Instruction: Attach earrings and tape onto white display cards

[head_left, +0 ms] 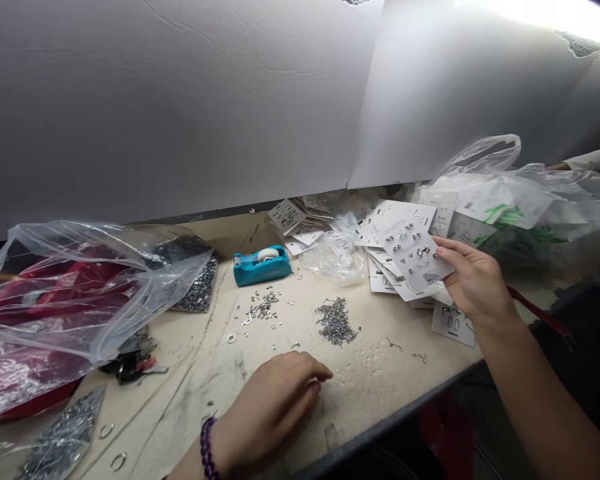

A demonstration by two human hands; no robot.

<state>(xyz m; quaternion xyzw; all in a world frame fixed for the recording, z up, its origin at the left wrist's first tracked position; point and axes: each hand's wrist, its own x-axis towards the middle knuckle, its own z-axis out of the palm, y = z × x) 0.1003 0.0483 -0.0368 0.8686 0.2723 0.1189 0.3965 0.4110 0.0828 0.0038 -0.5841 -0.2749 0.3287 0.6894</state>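
My right hand point(473, 277) pinches a white earring card point(416, 257) by its right edge, thumb on top. Several pairs of small metal earrings are fixed on that card. Below it lies a loose stack of similar cards point(384, 283), and another card point(454, 325) sticks out near the table edge. My left hand point(275, 393), a purple bead bracelet at its wrist, rests palm down on the table with its fingers loosely extended and nothing seen in them. Just beyond its fingertips is a pile of small metal earring pieces point(336, 321); a scatter of tiny silver parts point(264, 307) lies farther left.
A blue tape dispenser point(263, 265) stands mid-table, near a crumpled clear bag point(337, 257) and more cards point(300, 223). Plastic bags point(80, 293) with red contents and metal parts crowd the left. A large bag of cards point(510, 200) sits right; another person's sleeve point(593, 160) shows behind.
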